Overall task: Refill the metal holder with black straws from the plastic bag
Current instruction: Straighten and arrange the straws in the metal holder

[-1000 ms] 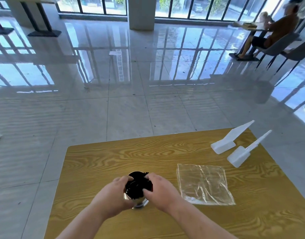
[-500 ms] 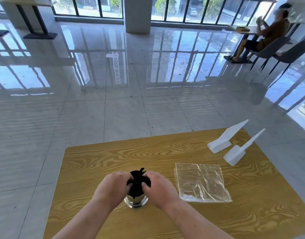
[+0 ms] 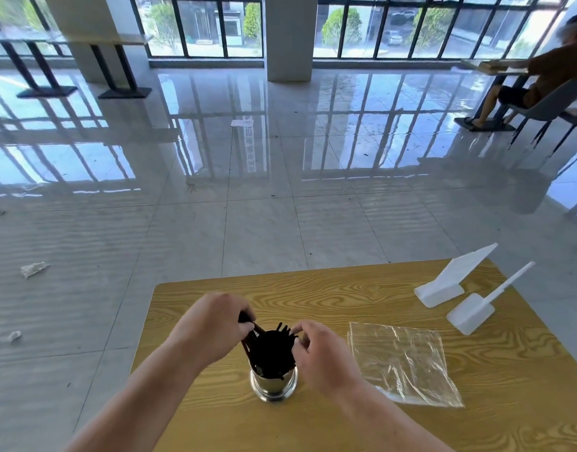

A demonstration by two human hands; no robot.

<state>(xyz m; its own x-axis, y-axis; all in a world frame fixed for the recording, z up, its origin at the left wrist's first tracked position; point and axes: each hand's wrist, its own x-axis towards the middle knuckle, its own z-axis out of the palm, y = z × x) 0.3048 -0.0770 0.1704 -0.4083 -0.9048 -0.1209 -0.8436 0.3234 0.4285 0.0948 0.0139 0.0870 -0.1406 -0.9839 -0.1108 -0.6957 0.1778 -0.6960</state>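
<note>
Metal holder (image 3: pixel 274 383) stands upright on the wooden table (image 3: pixel 313 288), near the front edge, packed with black straws (image 3: pixel 271 349) whose tops fan out above the rim. Straws will handle as light, thin and springy: they flex rather than break, they're smooth, so a loose pinch will likely slip, and a bundle wants to splay. Best grip is probably around the upper shafts, squeezing the whole bunch inward from both sides; pushing down on the tips would just buckle them. Holder looks stiff and heavier than its load, but narrow, so a sideways shove on the tops could tip it. Left hand (image 3: pixel 212 327) is at the left side of the bunch, fingers curled and pinching a few stray straws that lean out left of the rim, one end poking past the knuckles. Right hand (image 3: pixel 319 352) is at the right side, fingers (image 3: pixel 298 329) bent with the tips touching the splayed tops; whether it's actually pinching any I cannot tell. Neither hand touches the holder itself. My read: refill is nearly done, this is tidying strays in. Plastic bag (image 3: pixel 401 363) lies flat and see-through just right of the right hand, apparently empty. Farther back right, two white plastic scoops (image 3: pixel 469 313), well apart from the holder. Beyond the table, glossy tiled floor (image 3: pixel 248 207).
</note>
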